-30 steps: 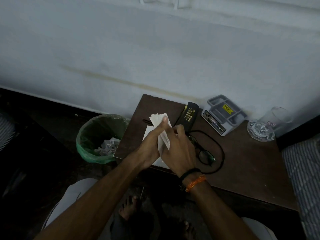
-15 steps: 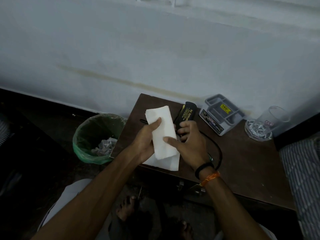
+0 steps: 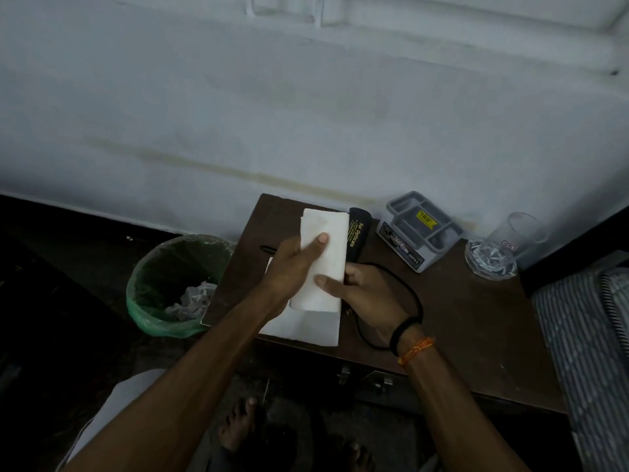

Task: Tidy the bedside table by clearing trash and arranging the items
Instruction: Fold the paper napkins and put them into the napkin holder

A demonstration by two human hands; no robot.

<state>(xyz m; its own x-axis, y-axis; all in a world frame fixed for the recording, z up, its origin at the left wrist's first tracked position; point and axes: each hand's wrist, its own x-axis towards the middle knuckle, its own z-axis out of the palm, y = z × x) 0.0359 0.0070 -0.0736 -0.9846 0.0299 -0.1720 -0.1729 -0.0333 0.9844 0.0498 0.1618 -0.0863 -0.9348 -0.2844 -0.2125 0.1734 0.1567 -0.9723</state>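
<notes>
Stained white wall (image 3: 306, 114) behind; striped mattress (image 3: 585, 335) at right; dark floor (image 3: 51, 284); bare foot (image 3: 238, 427) below.

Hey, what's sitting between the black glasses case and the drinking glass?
In the head view, the grey organizer tray stands between the glasses case and the glass.

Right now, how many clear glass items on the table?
2, both at the table's far right corner: an upright drinking glass against the wall, and a cut-glass dish right in front of it, looking in contact. The hands and paper may hide others.
</notes>
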